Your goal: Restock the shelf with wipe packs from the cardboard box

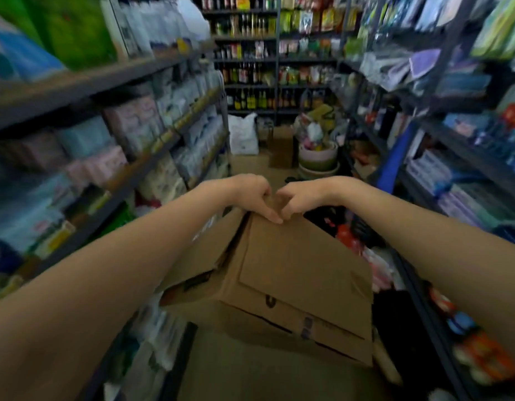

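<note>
Two bare forearms reaching forward from the lower corners toward a cardboard box (294,273), held at centre frame above the aisle floor (250,377). Box tilted, flaps folded shut, dark print along the near edge. Left hand (250,195) at the box's far top edge, fingers curled onto the flap, grip closed on the cardboard. Right hand (301,198) just beside it at 1 o'clock from centre, fingers curled likewise onto the same edge, grip closed on the cardboard; fingertips of both hands meeting at the flap seam. At 9 o'clock, dark shelves (140,163) stacked with soft packs (132,123) in pink, pale blue and white, heavily blurred; whether wipe packs, cannot tell. At 3 o'clock, another rack (453,134) crowded with packaged goods, also blurred. Beyond the hands at 12 o'clock, a white sack (243,134), a brown carton (281,149) and stacked basins (318,157) on the floor. At the far end, shelves of bottles (247,73) closing off the aisle.
</note>
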Demonstrator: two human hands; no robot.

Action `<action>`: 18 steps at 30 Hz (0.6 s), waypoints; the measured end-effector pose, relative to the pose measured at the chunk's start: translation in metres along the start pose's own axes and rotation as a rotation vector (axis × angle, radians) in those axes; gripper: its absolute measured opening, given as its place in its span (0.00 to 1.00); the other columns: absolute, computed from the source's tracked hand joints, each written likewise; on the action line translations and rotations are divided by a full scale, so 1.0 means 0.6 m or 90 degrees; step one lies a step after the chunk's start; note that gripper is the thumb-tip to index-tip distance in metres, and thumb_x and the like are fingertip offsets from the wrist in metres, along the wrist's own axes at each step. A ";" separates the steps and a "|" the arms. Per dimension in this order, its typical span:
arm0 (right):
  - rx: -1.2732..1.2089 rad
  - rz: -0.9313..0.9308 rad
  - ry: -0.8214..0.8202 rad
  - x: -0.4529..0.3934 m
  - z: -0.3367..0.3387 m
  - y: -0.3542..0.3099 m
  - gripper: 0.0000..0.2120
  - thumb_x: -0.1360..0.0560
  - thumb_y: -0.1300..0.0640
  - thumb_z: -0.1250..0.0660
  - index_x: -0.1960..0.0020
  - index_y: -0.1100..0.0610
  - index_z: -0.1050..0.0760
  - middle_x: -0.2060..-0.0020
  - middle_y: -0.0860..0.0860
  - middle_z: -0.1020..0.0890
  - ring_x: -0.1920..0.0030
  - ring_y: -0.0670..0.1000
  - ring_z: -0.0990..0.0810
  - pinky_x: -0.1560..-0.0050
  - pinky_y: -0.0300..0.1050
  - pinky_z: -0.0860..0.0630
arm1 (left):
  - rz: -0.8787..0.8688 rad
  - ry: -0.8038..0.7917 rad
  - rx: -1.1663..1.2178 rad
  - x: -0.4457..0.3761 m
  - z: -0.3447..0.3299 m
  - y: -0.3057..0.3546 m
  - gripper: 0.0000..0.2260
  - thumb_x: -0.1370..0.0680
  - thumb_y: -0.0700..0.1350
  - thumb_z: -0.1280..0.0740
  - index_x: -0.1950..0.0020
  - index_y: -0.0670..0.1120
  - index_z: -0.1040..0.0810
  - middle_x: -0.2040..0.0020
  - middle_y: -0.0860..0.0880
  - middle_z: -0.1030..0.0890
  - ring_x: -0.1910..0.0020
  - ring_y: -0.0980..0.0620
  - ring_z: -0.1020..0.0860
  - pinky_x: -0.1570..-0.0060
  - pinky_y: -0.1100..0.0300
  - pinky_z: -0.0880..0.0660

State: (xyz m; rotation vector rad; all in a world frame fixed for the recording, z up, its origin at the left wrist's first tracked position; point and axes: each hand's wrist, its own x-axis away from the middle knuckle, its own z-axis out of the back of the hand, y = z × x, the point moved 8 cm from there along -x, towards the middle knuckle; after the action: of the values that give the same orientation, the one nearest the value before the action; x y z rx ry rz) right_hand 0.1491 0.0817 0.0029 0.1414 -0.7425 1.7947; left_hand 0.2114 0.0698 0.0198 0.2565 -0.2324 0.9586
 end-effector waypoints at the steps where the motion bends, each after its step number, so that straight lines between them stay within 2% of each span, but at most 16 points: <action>1: 0.021 0.000 -0.001 -0.027 0.033 0.000 0.22 0.24 0.56 0.36 0.32 0.61 0.34 0.37 0.55 0.29 0.40 0.55 0.26 0.43 0.48 0.27 | -0.007 0.011 -0.022 -0.027 0.025 -0.020 0.22 0.30 0.63 0.32 0.50 0.44 0.25 0.56 0.49 0.24 0.58 0.49 0.27 0.58 0.59 0.31; 4: 0.084 -0.012 0.009 -0.115 0.127 0.023 0.19 0.24 0.54 0.37 0.34 0.57 0.33 0.40 0.51 0.27 0.46 0.50 0.26 0.49 0.44 0.27 | -0.012 0.038 -0.075 -0.121 0.075 -0.089 0.25 0.29 0.63 0.33 0.44 0.43 0.25 0.55 0.49 0.25 0.56 0.49 0.27 0.56 0.58 0.30; 6: 0.092 -0.033 0.038 -0.181 0.189 0.055 0.18 0.24 0.54 0.36 0.36 0.54 0.32 0.42 0.49 0.26 0.49 0.49 0.24 0.52 0.43 0.24 | -0.007 0.066 -0.108 -0.194 0.101 -0.142 0.24 0.29 0.62 0.33 0.46 0.44 0.26 0.55 0.49 0.27 0.56 0.50 0.28 0.56 0.58 0.31; 9: 0.020 -0.058 0.017 -0.303 0.263 0.109 0.22 0.26 0.54 0.32 0.35 0.53 0.34 0.42 0.50 0.25 0.52 0.49 0.20 0.60 0.40 0.23 | 0.010 0.096 -0.131 -0.322 0.146 -0.232 0.20 0.29 0.62 0.33 0.52 0.46 0.32 0.56 0.49 0.30 0.57 0.50 0.30 0.57 0.58 0.32; 12: -0.019 -0.066 -0.022 -0.447 0.332 0.155 0.24 0.27 0.57 0.31 0.34 0.52 0.35 0.42 0.51 0.24 0.52 0.53 0.17 0.59 0.43 0.20 | 0.020 0.104 -0.141 -0.455 0.204 -0.314 0.21 0.28 0.62 0.34 0.53 0.46 0.35 0.56 0.49 0.31 0.56 0.51 0.32 0.57 0.58 0.33; 16: 0.036 -0.076 -0.011 -0.624 0.452 0.185 0.20 0.27 0.59 0.31 0.37 0.59 0.31 0.58 0.50 0.21 0.63 0.52 0.17 0.62 0.45 0.18 | 0.029 0.096 -0.137 -0.604 0.290 -0.420 0.21 0.28 0.61 0.33 0.51 0.45 0.33 0.52 0.47 0.28 0.55 0.50 0.31 0.55 0.58 0.33; 18: 0.037 -0.074 -0.015 -0.711 0.513 0.196 0.19 0.27 0.60 0.31 0.38 0.59 0.30 0.59 0.51 0.20 0.65 0.51 0.17 0.60 0.46 0.18 | 0.037 0.095 -0.121 -0.682 0.327 -0.485 0.23 0.29 0.60 0.32 0.47 0.44 0.31 0.47 0.45 0.25 0.50 0.47 0.27 0.54 0.56 0.32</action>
State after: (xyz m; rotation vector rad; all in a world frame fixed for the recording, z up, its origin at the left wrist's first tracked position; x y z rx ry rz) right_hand 0.1166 -0.4565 0.0084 0.2401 -0.6855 1.7078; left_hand 0.2096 -0.4682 0.0471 0.0033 -0.1927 1.0009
